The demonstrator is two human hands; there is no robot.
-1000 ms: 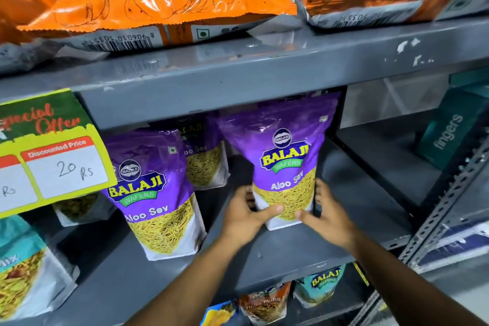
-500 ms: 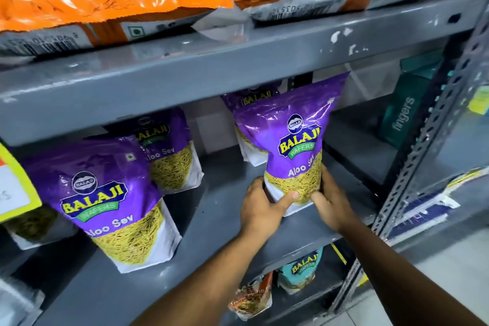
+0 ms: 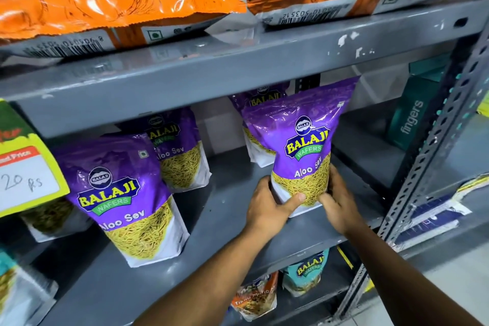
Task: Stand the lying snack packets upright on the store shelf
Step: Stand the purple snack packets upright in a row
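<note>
Purple Aloo Sev packet (image 3: pixel 301 145) upright near the front edge of the grey shelf (image 3: pixel 225 206), right end, left hand (image 3: pixel 267 206) and right hand (image 3: pixel 337 204) clasping its base from either side, second packet (image 3: pixel 262 103) just behind.

Both hands reach forward and close around the base of one packet.

The left hand (image 3: pixel 267 206) comes up from the lower middle on a bare, outstretched forearm, its thumb lying across the front of the packet (image 3: pixel 304 151) and its fingers curled round the left edge. The right hand (image 3: pixel 337 201) comes in from the lower right, palm against the right edge, thumb pointing toward the left thumb. The two thumbs nearly meet; both wrists are fairly straight.
</note>
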